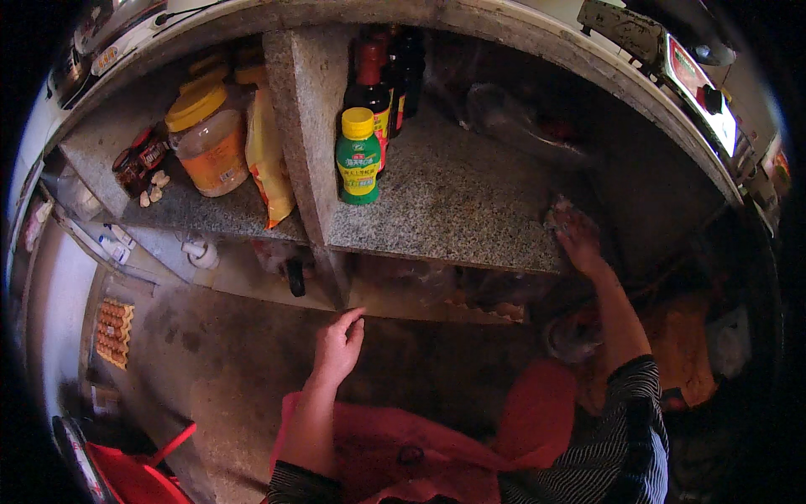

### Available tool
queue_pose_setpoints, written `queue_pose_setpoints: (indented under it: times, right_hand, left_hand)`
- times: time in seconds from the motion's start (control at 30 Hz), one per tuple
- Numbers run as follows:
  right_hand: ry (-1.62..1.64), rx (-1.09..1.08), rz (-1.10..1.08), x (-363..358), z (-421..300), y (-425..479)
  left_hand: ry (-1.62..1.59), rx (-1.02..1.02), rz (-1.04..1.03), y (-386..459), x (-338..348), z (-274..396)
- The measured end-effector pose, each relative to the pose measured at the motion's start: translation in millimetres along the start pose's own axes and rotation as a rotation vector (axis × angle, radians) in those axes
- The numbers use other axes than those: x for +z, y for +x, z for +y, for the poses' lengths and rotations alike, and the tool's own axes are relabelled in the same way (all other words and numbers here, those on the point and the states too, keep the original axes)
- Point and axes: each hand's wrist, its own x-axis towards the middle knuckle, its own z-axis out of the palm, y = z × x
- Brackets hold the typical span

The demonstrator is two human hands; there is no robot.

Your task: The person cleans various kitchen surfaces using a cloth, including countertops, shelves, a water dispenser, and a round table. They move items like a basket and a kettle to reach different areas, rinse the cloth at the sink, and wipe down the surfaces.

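Observation:
My right hand [578, 238] presses a crumpled pale cloth [560, 213] on the right end of the speckled stone shelf [453, 214]. My left hand [340, 345] hangs in front of the shelf with its fingers loosely curled and nothing seen in it. On the shelf's left part stands a green sauce bottle with a yellow cap [358, 157], and behind it are dark bottles with red caps [369, 88]. Farther back on the right lies a clear plastic bag or wrap [497, 110], dim in shadow.
An upright stone divider [305, 126] separates the left bay, which holds a yellow-lidded plastic jar [211, 148], a yellow packet [269, 164] and small dark jars [135, 165]. A kitchen scale [699, 91] sits on the counter above. Egg trays [114, 332] are at lower left.

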Motion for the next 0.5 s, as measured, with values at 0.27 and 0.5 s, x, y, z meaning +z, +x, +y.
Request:
queue_pose_setpoints:
  times: [0.27, 0.5]
  right_hand:
    - [0.000, -0.217, 0.140, -16.7, -178.2, 40.1]
    - [0.440, -0.384, 0.082, -53.3, -307.7, 49.8]
  left_hand:
    - [-0.006, 0.016, -0.012, 4.9, 8.2, 1.7]
    - [0.020, 0.034, 0.001, 2.7, 10.9, 9.4]
